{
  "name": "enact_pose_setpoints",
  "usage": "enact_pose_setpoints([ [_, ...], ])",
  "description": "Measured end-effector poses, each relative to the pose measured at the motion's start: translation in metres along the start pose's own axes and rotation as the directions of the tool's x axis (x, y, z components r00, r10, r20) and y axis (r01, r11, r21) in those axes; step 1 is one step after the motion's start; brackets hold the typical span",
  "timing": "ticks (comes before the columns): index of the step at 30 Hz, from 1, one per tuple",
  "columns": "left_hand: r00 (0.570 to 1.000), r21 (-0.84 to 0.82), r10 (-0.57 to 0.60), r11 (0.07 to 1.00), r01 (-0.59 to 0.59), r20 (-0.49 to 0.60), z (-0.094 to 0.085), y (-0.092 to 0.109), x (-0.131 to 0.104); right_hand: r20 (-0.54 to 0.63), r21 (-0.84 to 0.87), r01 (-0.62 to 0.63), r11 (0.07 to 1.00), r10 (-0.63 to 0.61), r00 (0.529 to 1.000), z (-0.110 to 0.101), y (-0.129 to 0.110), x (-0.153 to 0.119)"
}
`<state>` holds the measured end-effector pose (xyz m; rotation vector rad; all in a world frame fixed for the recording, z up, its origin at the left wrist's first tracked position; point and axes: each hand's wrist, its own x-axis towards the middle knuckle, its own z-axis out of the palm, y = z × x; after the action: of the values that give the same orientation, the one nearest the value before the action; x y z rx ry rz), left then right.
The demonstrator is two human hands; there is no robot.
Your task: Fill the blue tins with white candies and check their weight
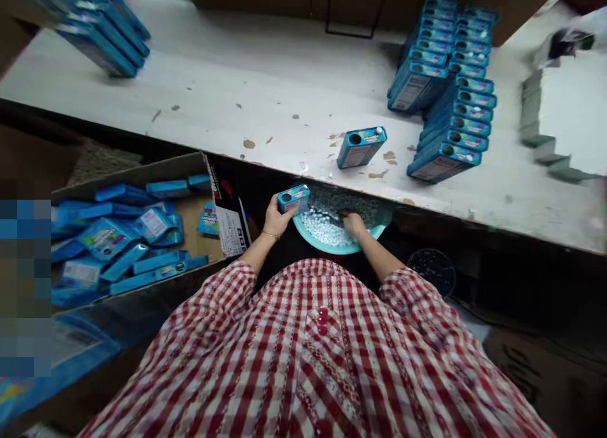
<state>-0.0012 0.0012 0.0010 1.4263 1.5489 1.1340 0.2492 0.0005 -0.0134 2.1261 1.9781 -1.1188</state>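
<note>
My left hand point(275, 219) is closed around a small blue box point(294, 196) with a colourful printed top and a dark round spot. It holds the box upright at the left rim of a turquoise basin point(310, 241). Small white pellets point(327, 229) fill much of the basin. Over the pellets, my right hand point(353, 223) reaches in with its fingers curled; what they hold is too dark to make out. A similar blue box point(361, 148) stands alone on the white table just beyond the basin.
Blue boxes point(446, 160) stand in rows at the table's right, with more boxes point(102, 43) at the far left. An open carton point(213, 198) on my left holds many jumbled blue boxes. White stacked pieces point(569, 109) lie at the right. The white table point(213, 103) has chipped patches.
</note>
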Motion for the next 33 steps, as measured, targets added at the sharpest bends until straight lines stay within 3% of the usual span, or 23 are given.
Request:
enact_pose_setpoints([
  [4,0.999,0.027,0.041,0.999,-0.041,0.008,0.003,0.0,0.002,-0.074,0.085,0.056,0.995,-0.05,0.996,-0.034,0.01,-0.023],
  [9,0.988,0.108,0.107,0.987,-0.119,0.11,0.024,0.002,-0.001,-0.142,0.097,0.205,0.974,-0.191,0.971,-0.088,0.002,-0.058],
  [13,0.969,0.146,0.159,0.971,-0.188,0.19,0.041,0.01,-0.005,-0.095,-0.197,0.275,0.941,-0.298,0.95,-0.118,-0.032,-0.077],
  [17,0.949,0.184,0.191,0.953,-0.241,0.251,0.047,0.016,-0.008,0.008,-0.544,0.233,0.806,-0.272,0.962,-0.13,-0.076,-0.091],
  [20,0.938,0.208,0.207,0.94,-0.269,0.279,0.048,0.017,-0.009,0.045,-0.657,0.226,0.719,-0.262,0.964,-0.132,-0.102,-0.097],
  [23,0.939,0.212,0.209,0.939,-0.27,0.272,0.048,0.016,-0.009,0.049,-0.683,0.241,0.69,-0.286,0.957,-0.136,-0.113,-0.103],
  [26,0.951,0.193,0.198,0.95,-0.246,0.237,0.046,0.014,-0.007,0.036,-0.675,0.231,0.7,-0.282,0.959,-0.144,-0.098,-0.107],
  [29,0.964,0.149,0.179,0.966,-0.21,0.195,0.04,0.01,-0.006,0.006,-0.637,0.145,0.757,-0.182,0.983,-0.14,-0.058,-0.099],
  [31,0.974,0.12,0.158,0.976,-0.179,0.163,0.035,0.007,-0.004,0.024,-0.589,0.029,0.807,-0.019,1.0,-0.122,-0.032,-0.087],
  [33,0.983,0.099,0.133,0.984,-0.146,0.127,0.029,0.005,-0.003,0.049,-0.531,-0.106,0.841,0.156,0.987,-0.092,-0.016,-0.069],
])
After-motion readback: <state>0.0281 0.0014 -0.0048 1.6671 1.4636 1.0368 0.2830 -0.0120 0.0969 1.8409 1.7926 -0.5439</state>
